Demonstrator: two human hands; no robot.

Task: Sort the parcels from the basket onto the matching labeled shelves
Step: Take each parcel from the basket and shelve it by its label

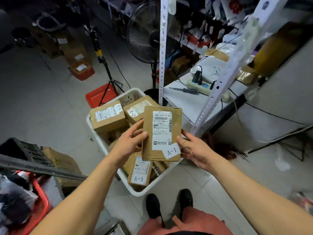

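A flat cardboard parcel (161, 133) with a white shipping label and an "A-1" tag is held above the white basket (105, 145). My left hand (130, 141) grips its left edge, thumb on the front. My right hand (193, 148) grips its lower right corner, thumb on the tag. Several more parcels lie in the basket: another "A-1" parcel (140, 172) at the near end, an "A-2" box (107, 116) at the far left, and a second "A-2" parcel (135, 111) behind the held one.
A white metal shelf unit (186, 102) stands right of the basket, with a power strip (199, 84) and cables on its board. A standing fan (149, 38), a tripod (108, 77), red crates (100, 95) and cardboard boxes (74, 53) are on the floor beyond. My feet (169, 206) are just before the basket.
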